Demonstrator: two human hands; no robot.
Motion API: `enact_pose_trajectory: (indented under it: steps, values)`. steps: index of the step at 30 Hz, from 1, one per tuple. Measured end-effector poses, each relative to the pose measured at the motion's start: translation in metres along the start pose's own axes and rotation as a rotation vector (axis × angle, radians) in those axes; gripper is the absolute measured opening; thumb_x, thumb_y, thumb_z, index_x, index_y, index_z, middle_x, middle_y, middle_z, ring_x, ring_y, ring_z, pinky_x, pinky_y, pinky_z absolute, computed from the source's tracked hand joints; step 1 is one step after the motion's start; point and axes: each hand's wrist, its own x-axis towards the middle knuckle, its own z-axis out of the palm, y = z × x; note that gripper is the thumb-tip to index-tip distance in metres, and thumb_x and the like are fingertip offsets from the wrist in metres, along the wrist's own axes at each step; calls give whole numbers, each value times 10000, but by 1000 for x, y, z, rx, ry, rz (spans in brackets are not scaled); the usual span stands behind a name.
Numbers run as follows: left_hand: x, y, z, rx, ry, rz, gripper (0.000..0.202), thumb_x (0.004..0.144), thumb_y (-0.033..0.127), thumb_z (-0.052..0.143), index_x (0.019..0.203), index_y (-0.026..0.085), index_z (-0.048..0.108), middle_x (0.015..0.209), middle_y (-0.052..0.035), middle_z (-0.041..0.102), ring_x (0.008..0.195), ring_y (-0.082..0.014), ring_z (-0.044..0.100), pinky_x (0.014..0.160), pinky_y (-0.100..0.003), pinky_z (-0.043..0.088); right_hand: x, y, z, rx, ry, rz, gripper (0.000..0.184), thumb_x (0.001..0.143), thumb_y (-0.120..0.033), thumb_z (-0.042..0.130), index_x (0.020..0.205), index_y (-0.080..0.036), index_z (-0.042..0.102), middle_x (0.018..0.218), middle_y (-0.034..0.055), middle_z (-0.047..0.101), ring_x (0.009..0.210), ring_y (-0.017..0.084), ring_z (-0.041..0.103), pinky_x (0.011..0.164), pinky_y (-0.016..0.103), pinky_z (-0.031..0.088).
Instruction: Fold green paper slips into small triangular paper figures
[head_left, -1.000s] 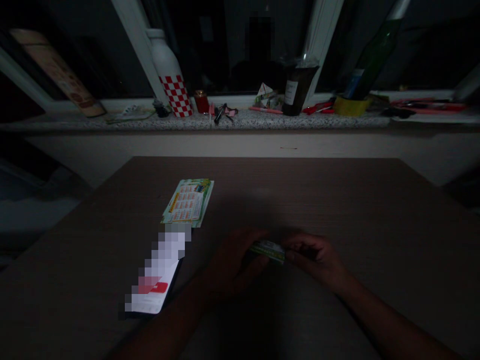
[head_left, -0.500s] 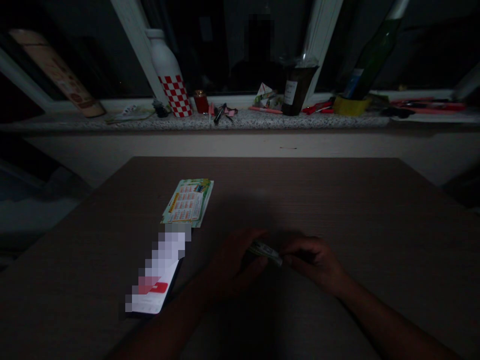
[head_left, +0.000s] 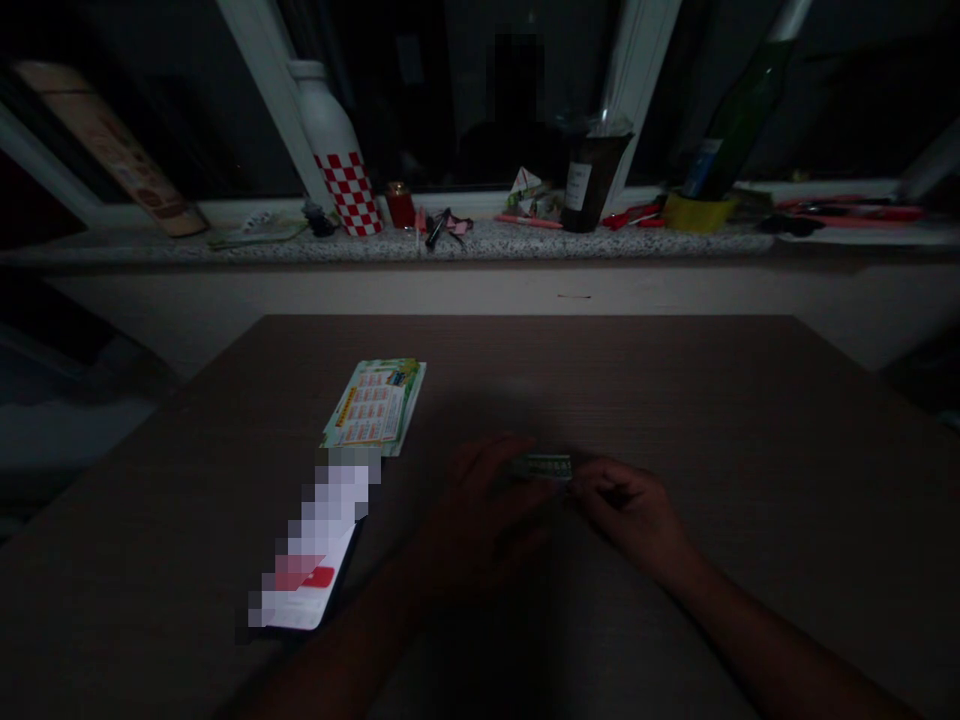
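In the dim head view, a small green printed card [head_left: 549, 467] lies low between my two hands, its left part hidden by my left fingers. My right hand [head_left: 630, 510] is closed in a pinch at the card's right end. My left hand [head_left: 487, 510] is open, fingers apart and stretched over the card's left side; whether they touch it I cannot tell. To the left lies a stack of green and white printed cards [head_left: 373, 405]. Just nearer me is a phone [head_left: 300, 605] with its screen lit, partly blurred out.
The brown table [head_left: 675, 390] meets a wall below a stone windowsill [head_left: 495, 240]. Along the sill stand a checked white bottle [head_left: 349, 180], a dark plastic cup [head_left: 592, 185], a green bottle [head_left: 742, 120], a tall tumbler [head_left: 112, 150] and several small items.
My left fingers have loosened and spread from their curl around the card. The card has turned from slanted to nearly level and shifted slightly away from me. My right hand stays at its end.
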Motion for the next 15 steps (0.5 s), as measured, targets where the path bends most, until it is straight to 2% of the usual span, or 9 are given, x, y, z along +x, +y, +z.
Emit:
enact_pose_trajectory:
  steps: [3, 6, 11, 15]
  values:
    - [0, 1, 2, 38, 27, 10, 139, 868, 215, 566, 997, 243, 612, 1316, -62, 473, 1244, -244, 394, 1011, -436, 362, 0, 0, 1, -36, 26, -8, 104, 834, -266, 588, 784, -185, 630, 617, 1, 656, 544, 126, 596, 522, 225, 448]
    - [1, 1, 4, 20, -19, 26, 98, 878, 178, 528, 878, 214, 619, 1222, -60, 557, 1148, -223, 479, 957, -411, 399, 0, 2, 1, -45, 36, 11, 82, 830, -259, 590, 786, -189, 595, 569, -25, 596, 508, 114, 549, 505, 223, 421]
    - [2, 1, 7, -37, -137, 21, 138, 841, 124, 502, 913, 194, 597, 1261, -67, 557, 1180, -220, 483, 997, -410, 378, -1, 3, 2, -40, 25, 12, 96, 820, -228, 581, 880, -220, 506, 567, -56, 548, 506, 113, 527, 501, 221, 409]
    - [3, 2, 8, -66, -241, 3, 194, 809, 99, 492, 949, 200, 580, 1291, -62, 548, 1228, -211, 464, 1033, -412, 359, -2, 0, 2, -267, -15, -58, 182, 779, -166, 581, 932, -225, 503, 567, -61, 564, 498, 117, 541, 501, 221, 418]
